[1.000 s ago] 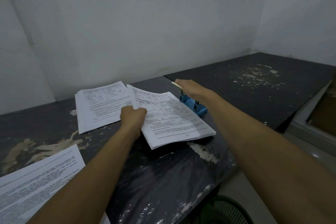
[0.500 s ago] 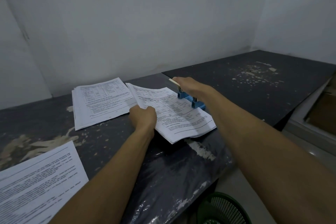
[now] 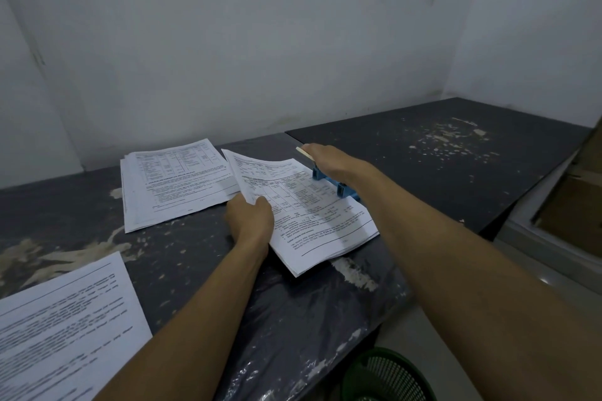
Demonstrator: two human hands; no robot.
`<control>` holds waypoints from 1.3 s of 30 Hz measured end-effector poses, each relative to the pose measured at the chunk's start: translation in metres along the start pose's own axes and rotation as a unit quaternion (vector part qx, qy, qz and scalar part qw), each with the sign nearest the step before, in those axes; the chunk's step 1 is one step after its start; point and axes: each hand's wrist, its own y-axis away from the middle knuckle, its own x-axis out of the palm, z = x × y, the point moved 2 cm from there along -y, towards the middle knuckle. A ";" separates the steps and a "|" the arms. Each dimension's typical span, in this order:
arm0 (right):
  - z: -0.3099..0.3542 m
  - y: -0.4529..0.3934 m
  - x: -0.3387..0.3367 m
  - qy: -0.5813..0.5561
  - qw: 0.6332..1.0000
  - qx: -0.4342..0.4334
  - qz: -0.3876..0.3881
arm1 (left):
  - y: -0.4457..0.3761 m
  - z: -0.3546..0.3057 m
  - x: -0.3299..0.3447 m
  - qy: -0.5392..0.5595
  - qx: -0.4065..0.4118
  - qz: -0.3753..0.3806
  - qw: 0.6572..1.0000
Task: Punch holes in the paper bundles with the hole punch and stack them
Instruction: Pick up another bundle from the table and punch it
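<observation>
Right now the punching step looks to be in hand: the right hand (image 3: 329,161) lies palm-down over the lever of the blue hole punch (image 3: 335,184), its fingers fairly flat on top and pressing rather than wrapped round it, while the left hand (image 3: 250,221) pinches the near-left edge of the paper bundle (image 3: 322,225), thumb on top and fingers curled under. That bundle sits tilted on the dark counter (image 3: 423,153), its far edge fed into the punch; whether the holes are cut cannot be told. Next, I judge, the lever must be let up and the bundle drawn clear, then laid on the punched stack (image 3: 172,182) just to the left. Counted: one punch, three paper piles, including the sheets at the near left (image 3: 62,332), and one green basket (image 3: 387,374) below the counter.
</observation>
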 end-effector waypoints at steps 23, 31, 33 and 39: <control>-0.008 -0.002 0.023 0.150 0.983 -0.070 -0.083 | 0.006 -0.004 -0.004 -0.007 -0.008 -0.006 1.000; -0.021 -0.005 0.061 0.308 0.946 -0.027 -0.098 | 0.005 -0.005 -0.003 -0.014 -0.006 -0.001 1.000; -0.020 -0.006 0.055 0.295 0.951 -0.029 -0.091 | 0.004 -0.003 -0.002 -0.009 -0.010 -0.001 1.000; -0.008 -0.001 0.022 0.094 0.993 -0.017 -0.065 | 0.001 -0.002 -0.001 -0.006 -0.036 0.004 0.999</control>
